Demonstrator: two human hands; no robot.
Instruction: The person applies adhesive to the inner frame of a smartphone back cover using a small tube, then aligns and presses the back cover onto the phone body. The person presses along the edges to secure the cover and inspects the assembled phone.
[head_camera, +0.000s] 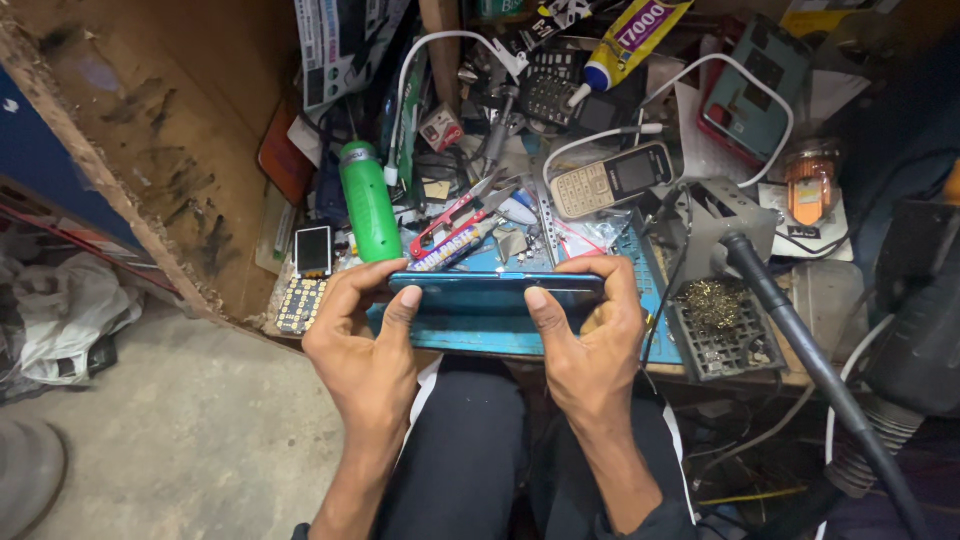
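Both hands, left hand (365, 345) and right hand (590, 345), have fingers curled tight, pinching the blue phone (495, 290) edgewise

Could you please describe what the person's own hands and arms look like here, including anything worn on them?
Both the left hand and the right hand are bare: no gloves, rings, watch or bands show. The forearms are uncovered down to dark sleeve cuffs at the bottom edge. Fingernails are short and plain. No cables or markings are on either arm.

My hands (480, 335) cover both ends of the blue phone (497, 285), seen edge-on, so its screen is hidden; my forearms leave the bottom edge. The glue tube (632, 40) is cut off at the top; small parts on the surface (520, 335) are too tangled to tell.
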